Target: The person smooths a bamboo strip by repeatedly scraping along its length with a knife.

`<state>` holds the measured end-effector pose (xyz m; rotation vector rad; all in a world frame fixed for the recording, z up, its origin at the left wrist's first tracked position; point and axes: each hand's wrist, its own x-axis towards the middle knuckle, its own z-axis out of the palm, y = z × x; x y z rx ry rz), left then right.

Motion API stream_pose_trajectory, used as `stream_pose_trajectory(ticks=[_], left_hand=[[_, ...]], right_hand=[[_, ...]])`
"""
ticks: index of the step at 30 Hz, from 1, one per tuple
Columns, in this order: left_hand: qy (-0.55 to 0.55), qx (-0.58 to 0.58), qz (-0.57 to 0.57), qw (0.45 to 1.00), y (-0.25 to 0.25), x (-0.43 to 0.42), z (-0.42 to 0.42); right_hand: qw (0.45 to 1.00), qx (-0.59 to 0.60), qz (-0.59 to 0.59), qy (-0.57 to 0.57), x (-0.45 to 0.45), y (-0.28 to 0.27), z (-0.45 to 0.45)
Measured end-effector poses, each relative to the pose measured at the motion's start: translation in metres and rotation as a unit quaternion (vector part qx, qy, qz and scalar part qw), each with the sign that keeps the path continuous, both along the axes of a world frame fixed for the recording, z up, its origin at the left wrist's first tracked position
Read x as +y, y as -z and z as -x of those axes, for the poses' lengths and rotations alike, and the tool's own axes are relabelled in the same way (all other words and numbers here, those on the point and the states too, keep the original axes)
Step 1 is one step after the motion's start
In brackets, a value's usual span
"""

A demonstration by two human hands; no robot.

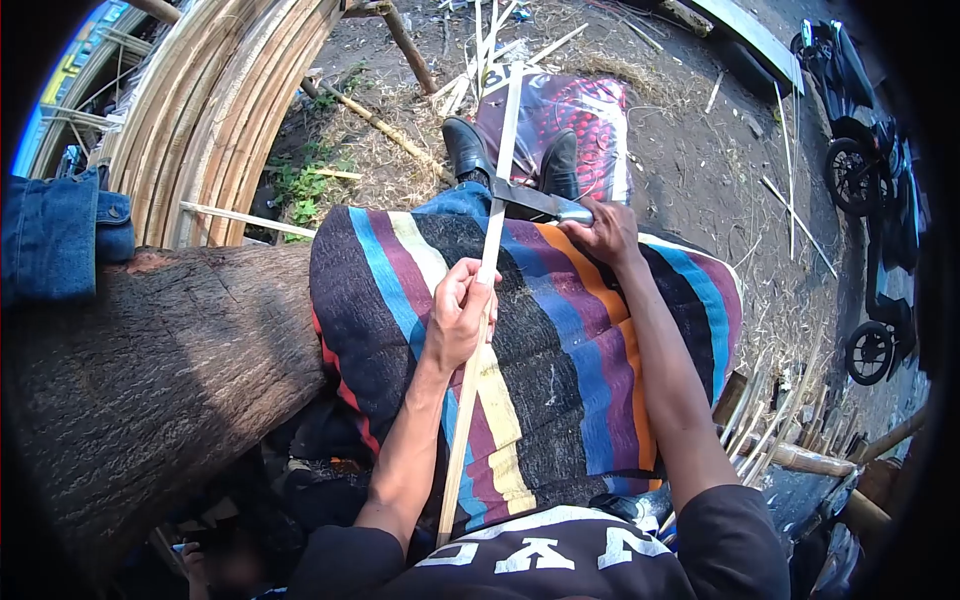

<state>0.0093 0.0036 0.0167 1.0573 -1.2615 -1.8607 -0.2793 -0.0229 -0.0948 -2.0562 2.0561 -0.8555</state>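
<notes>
A long, pale bamboo strip (467,400) runs from near my chest out past my knees, over a striped cloth (560,340) spread across my lap. My left hand (463,312) is closed around the strip at about its middle. In my right hand (603,232) is the handle of a knife (530,199). Its dark, broad blade lies across the strip just beyond my left hand, touching or very near it; the exact contact is hard to make out. Both dark shoes (467,150) show beyond the cloth.
A thick log (170,350) lies at the left, with a denim sleeve (60,240) by it. Long bamboo slats (230,110) are stacked at upper left. A printed sheet (590,130) lies under my feet. Motorcycles (860,170) stand at right; cut bamboo pieces (780,430) lie lower right.
</notes>
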Motion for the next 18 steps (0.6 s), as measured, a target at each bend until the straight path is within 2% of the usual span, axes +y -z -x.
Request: stream_pose_trajectory(ticks=[5, 8, 10, 12, 16, 18], left_hand=[[0.008, 0.028, -0.021, 0.999, -0.006, 0.004, 0.001], [-0.008, 0.127, -0.057, 0.99, -0.006, 0.005, -0.003], [-0.023, 0.084, -0.107, 0.99, -0.016, 0.01, 0.008], [-0.013, 0.093, -0.15, 0.984, -0.017, 0.013, 0.011], [-0.013, 0.024, -0.109, 0.994, -0.014, 0.022, 0.01], [0.018, 0.018, -0.063, 0.998, -0.014, 0.028, 0.011]], right_hand=[[1.0, -0.017, 0.014, -0.015, 0.0, -0.018, -0.005], [0.998, -0.055, 0.018, -0.03, 0.006, -0.024, -0.022], [0.994, -0.009, 0.026, -0.106, 0.011, -0.038, -0.025], [0.992, 0.005, 0.035, -0.124, 0.014, -0.05, -0.03], [0.995, -0.003, -0.028, -0.095, 0.01, -0.05, -0.019], [0.998, -0.012, 0.018, -0.067, 0.005, -0.039, 0.001]])
